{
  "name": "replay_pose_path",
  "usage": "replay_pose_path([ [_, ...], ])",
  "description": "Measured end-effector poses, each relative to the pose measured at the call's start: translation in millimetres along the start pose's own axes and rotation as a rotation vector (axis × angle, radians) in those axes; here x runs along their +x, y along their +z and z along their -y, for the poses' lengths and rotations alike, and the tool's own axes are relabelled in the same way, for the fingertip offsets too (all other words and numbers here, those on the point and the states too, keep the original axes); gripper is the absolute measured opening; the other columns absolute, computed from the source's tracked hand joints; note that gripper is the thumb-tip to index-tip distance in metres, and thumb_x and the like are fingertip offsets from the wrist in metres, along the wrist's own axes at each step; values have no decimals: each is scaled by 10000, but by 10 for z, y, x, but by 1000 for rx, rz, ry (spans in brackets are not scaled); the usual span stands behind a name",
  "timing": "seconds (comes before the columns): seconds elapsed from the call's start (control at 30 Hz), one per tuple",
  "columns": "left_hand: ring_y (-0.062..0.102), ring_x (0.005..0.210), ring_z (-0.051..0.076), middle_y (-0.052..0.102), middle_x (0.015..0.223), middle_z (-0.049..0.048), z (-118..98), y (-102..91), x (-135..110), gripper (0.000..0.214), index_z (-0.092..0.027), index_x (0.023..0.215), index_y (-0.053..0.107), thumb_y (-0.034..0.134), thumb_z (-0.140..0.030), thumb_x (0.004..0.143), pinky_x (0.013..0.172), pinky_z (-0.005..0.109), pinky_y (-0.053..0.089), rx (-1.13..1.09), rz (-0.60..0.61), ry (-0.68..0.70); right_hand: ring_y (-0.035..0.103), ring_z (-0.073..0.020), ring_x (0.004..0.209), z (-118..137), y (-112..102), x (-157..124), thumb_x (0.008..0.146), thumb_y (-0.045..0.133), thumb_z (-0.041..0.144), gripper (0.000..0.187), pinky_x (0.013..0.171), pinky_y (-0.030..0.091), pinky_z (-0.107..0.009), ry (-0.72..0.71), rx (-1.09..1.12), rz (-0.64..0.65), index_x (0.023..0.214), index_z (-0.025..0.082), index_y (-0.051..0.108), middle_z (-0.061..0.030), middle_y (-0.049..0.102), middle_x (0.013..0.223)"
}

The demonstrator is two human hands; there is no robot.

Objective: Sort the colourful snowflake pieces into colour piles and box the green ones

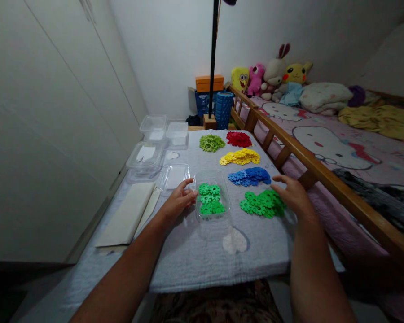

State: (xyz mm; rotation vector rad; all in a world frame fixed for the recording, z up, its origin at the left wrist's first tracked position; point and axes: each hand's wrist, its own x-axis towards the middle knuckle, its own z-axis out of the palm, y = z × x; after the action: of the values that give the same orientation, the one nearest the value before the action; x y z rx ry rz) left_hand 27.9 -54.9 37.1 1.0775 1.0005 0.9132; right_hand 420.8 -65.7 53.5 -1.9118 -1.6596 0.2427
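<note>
A clear plastic box (212, 214) holding green flower-shaped plastic pieces (210, 198) stands on a pale blue cloth (202, 255). My left hand (179, 200) rests against the box's left side, fingers curled round its edge. My right hand (293, 194) hovers over the right part of a loose pile of green pieces (261, 203), fingers bent and apart, with nothing visibly in it. Further back lie separate piles: blue (249, 176), yellow (239, 157), red (239, 139) and light green (212, 142).
Several empty clear boxes and lids (154, 148) stand at the back left, with a flat cream sheet (129, 215) beside them. A wooden bed rail (309, 168) runs along the right. A black pole (213, 58) rises behind the table. White cupboard doors (50, 112) fill the left.
</note>
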Motion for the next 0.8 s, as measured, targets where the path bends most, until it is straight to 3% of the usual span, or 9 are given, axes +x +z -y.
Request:
replay_pose_path([
  [0.13,348,448,51,476,576,-117,-17,13,-3,774,-179,1364,433,794,-432,728,474,194,218,0,-6,-11,641,-267,970,-95,21,-160,790,629,388,357,860,471,-382,-38,-70,80,1078,205,734,-86,737,1053],
  [0.27,338,445,49,458,567,-123,-22,18,-4,787,-172,1365,437,801,-432,717,470,194,211,17,-11,-13,580,-299,1102,134,208,-279,790,656,344,313,944,411,-422,-142,-190,120,1075,241,736,-86,704,1158],
  [0.43,340,441,47,465,578,-124,-18,6,-3,797,-177,1366,429,804,-438,713,466,191,222,16,-7,-18,535,-315,1080,384,418,-335,810,667,339,298,943,356,-455,-187,-319,148,1086,250,731,-88,691,1141],
  [0.8,357,457,51,481,587,-111,-11,-4,-3,769,-179,1365,441,797,-404,721,473,187,217,15,-1,-12,573,-286,999,392,444,-321,792,646,230,252,901,346,-425,-198,-238,158,1030,250,727,-62,730,977],
])
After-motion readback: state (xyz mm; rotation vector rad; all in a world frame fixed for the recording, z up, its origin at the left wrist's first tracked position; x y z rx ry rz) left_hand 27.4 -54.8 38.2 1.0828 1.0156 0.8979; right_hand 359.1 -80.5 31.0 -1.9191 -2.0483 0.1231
